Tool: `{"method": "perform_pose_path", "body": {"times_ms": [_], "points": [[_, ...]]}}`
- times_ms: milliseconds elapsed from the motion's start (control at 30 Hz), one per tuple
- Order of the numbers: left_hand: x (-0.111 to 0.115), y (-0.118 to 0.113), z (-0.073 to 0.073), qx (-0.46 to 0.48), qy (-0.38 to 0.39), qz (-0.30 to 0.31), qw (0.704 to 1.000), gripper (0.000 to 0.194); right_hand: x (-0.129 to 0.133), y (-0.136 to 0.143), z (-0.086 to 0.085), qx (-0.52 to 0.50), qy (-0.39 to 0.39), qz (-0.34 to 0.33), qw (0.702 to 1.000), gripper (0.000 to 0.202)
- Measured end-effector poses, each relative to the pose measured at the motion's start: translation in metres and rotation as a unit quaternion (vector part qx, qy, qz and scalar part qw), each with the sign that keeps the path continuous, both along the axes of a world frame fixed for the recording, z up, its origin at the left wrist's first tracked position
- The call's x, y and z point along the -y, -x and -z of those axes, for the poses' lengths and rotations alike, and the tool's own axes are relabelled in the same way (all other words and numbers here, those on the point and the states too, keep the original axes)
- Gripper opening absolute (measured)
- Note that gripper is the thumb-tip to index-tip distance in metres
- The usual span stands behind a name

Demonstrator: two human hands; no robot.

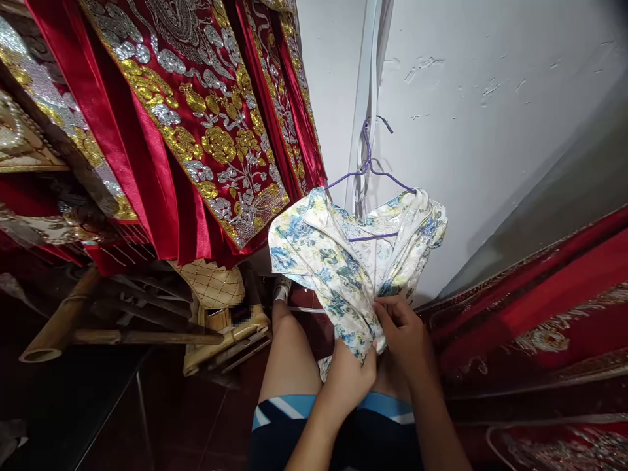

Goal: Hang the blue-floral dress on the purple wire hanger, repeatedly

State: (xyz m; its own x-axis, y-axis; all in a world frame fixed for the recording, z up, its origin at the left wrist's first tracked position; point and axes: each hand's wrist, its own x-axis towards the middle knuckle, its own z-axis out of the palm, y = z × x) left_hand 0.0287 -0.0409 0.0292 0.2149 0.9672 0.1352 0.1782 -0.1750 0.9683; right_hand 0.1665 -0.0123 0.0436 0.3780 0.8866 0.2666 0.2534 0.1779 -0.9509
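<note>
A white short-sleeved blouse [338, 268] with blue and yellow flowers hangs on a thin purple wire hanger [367, 167] in front of me. Its neckline gapes, and the hanger's lower bar shows inside it. My left hand [354, 374] is closed on the lower part of the blouse, its fingertips partly covered by cloth. Higher and to the right, my right hand [400, 324] pinches the front edge between thumb and fingers. The two hands are close together over my lap. Below them the blouse's bottom is mostly hidden.
Red embroidered garments [210, 131] with gold and silver sequins hang at the left. Below them stands a bamboo chair [216, 337]. A white wall [466, 118] with peeling marks and a pale vertical pipe [366, 78] is behind the hanger. Red decorated cloth [540, 327] hangs at the right.
</note>
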Motion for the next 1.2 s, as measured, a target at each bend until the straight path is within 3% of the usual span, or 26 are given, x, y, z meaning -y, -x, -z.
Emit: {"method": "perform_pose_path", "body": {"times_ms": [200, 300, 367, 467, 500, 567, 633, 700, 800, 900, 1000, 1200], "points": [[-0.005, -0.003, 0.003, 0.075, 0.041, -0.002, 0.996, 0.029, 0.008, -0.002, -0.008, -0.034, -0.002, 0.077, 0.996, 0.037], [-0.014, 0.004, 0.005, 0.114, 0.064, -0.025, 0.991, 0.034, 0.024, -0.003, 0.0, -0.061, -0.012, 0.143, 0.988, 0.04], [-0.016, 0.005, 0.005, 0.113, 0.036, -0.108, 0.987, 0.045, 0.033, 0.001, 0.011, -0.085, -0.03, 0.175, 0.98, 0.039], [-0.011, -0.004, 0.001, 0.082, -0.089, -0.281, 0.952, 0.063, 0.04, 0.01, 0.025, -0.113, -0.052, 0.208, 0.97, 0.038], [-0.008, -0.01, -0.001, 0.064, -0.135, -0.293, 0.944, 0.06, 0.041, 0.013, 0.027, -0.117, -0.059, 0.215, 0.968, 0.039], [-0.003, -0.024, -0.005, 0.03, -0.2, -0.232, 0.951, 0.049, 0.042, 0.018, 0.025, -0.118, -0.071, 0.223, 0.965, 0.038], [-0.003, -0.037, -0.007, 0.009, -0.218, -0.153, 0.964, 0.042, 0.042, 0.02, 0.019, -0.115, -0.075, 0.218, 0.966, 0.037], [-0.007, -0.047, -0.008, 0.003, -0.216, -0.134, 0.967, 0.036, 0.041, 0.02, 0.014, -0.11, -0.075, 0.21, 0.969, 0.037], [-0.017, -0.053, -0.009, 0.032, -0.206, -0.113, 0.972, 0.009, 0.039, 0.018, 0.01, -0.1, -0.078, 0.193, 0.973, 0.038], [-0.02, -0.05, -0.01, 0.093, -0.175, -0.072, 0.978, 0.015, 0.033, 0.017, 0.012, -0.112, -0.071, 0.169, 0.977, 0.038], [-0.019, -0.041, -0.011, 0.108, -0.146, -0.075, 0.981, 0.015, 0.027, 0.017, 0.01, -0.118, -0.048, 0.129, 0.983, 0.038], [-0.024, -0.021, -0.012, 0.112, -0.082, -0.042, 0.989, 0.013, 0.029, 0.013, -0.026, -0.016, 0.041, -0.016, 0.999, 0.044]]}}
